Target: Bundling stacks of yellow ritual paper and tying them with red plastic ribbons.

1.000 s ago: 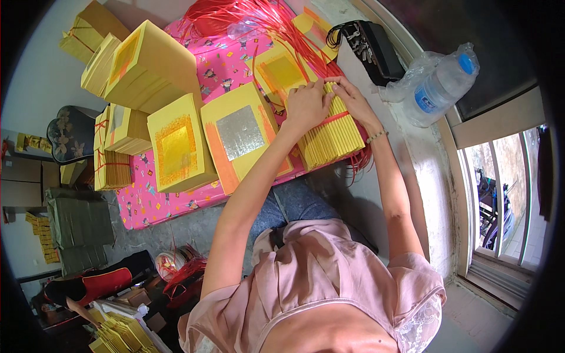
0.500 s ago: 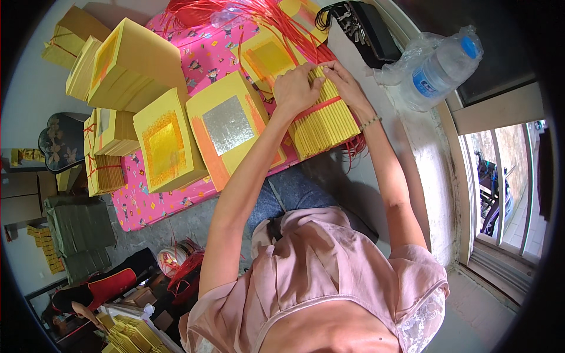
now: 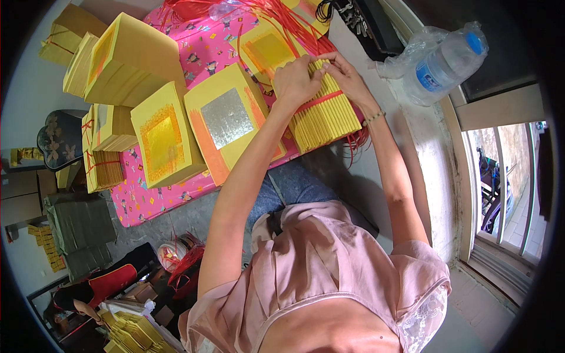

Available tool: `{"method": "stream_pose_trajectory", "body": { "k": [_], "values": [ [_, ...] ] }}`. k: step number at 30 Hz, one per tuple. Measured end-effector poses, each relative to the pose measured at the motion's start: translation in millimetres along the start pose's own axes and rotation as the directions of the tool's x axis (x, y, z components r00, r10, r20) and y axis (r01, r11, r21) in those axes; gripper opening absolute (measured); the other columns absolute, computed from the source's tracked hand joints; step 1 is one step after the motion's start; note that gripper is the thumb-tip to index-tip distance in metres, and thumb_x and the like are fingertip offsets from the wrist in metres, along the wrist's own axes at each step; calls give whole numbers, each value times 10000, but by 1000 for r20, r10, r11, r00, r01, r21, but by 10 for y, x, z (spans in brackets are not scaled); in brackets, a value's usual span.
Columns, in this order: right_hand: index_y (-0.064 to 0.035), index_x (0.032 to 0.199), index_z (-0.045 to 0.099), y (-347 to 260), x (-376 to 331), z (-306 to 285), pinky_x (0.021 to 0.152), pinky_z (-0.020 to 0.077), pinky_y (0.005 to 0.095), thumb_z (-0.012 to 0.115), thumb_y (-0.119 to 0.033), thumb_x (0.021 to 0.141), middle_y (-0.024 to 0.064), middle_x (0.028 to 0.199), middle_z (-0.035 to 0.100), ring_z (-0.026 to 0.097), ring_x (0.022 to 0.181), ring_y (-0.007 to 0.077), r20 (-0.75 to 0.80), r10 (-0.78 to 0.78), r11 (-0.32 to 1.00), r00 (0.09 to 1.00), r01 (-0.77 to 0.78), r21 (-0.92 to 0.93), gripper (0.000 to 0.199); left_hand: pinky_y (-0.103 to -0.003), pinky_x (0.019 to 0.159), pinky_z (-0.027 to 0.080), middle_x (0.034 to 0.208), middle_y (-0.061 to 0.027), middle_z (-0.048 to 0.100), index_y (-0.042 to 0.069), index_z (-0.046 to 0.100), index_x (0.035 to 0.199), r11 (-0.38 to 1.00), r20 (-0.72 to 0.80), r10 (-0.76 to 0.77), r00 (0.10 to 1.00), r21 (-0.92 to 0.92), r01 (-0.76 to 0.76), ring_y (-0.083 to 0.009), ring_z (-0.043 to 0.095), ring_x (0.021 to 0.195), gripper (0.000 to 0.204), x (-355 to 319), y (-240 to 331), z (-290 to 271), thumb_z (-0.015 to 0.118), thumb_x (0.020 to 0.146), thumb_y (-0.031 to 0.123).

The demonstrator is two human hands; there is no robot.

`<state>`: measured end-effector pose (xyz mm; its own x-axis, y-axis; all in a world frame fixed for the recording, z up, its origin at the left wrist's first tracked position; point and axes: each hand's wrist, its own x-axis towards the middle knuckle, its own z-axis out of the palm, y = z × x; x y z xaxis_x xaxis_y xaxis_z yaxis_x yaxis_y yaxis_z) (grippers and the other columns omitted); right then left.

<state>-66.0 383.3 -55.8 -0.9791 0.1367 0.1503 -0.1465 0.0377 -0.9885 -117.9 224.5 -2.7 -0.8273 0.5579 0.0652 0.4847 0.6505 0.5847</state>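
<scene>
A thick bundle of yellow paper sheets [image 3: 326, 115], bound by a red string across its middle, lies on edge at the right side of a pink patterned table [image 3: 150, 197]. My left hand [image 3: 297, 79] is closed over the bundle's top left end. My right hand [image 3: 347, 73] pinches the bundle's upper edge just beside it, fingertips on the sheets. Loose red strings [image 3: 276, 17] spread over the table beyond both hands.
A yellow stack with a silver foil square [image 3: 226, 117] and one with a gold square [image 3: 162, 141] lie left of the bundle. More yellow stacks [image 3: 126, 59] sit at the far left. A plastic water bottle [image 3: 447, 59] rests on the sill at right, by a window.
The view has shifted slightly, and both hands stay on the bundle's upper end, working along its top edge with small finger movements.
</scene>
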Motion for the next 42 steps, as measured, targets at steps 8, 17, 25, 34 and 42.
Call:
{"method": "stream_pose_trajectory", "body": {
  "k": [8,17,25,34,42],
  "values": [
    [-70,1156,563,-13,32,10,750,436,207,525,-142,989,-20,935,555,506,864,38,12,-7,999,1000,8,-44,186,-431,776,515,904,-160,702,116,659,1150,999,-31,-37,999,-17,37,-326,677,873,447,1,25,-22,674,820,417],
    [-18,1345,480,44,-367,-24,1059,347,289,455,-299,1028,111,1353,515,460,1266,181,-187,55,997,981,-46,56,425,-464,1009,392,1221,-294,567,-42,513,1274,965,-527,218,821,-8,-261,-422,510,1196,609,-274,-96,-87,681,843,355],
    [-19,1325,510,390,-1137,16,1095,304,322,406,-285,1038,128,1362,497,419,1300,212,-197,103,983,975,-130,-130,405,-531,1152,95,1442,-373,243,-103,152,1442,718,-358,-93,929,-671,-187,-529,172,1371,936,-1048,-139,261,680,823,359],
    [-35,1402,402,379,-1206,19,1077,340,331,414,-281,1026,96,1341,492,454,1249,206,-264,124,982,957,-156,-107,450,-477,1137,207,1427,-310,272,-53,11,1480,739,-140,-420,897,-627,248,-441,263,1349,1068,-1091,214,337,743,734,164],
    [-51,1431,353,-270,-1003,185,1065,354,331,363,-412,1035,81,1375,454,434,1274,173,-183,69,996,981,-59,64,535,-445,1143,210,1443,-291,267,-79,4,1477,736,-441,-217,871,-660,-151,-390,261,1368,1054,-1280,263,-124,739,756,147]
  ]
}}
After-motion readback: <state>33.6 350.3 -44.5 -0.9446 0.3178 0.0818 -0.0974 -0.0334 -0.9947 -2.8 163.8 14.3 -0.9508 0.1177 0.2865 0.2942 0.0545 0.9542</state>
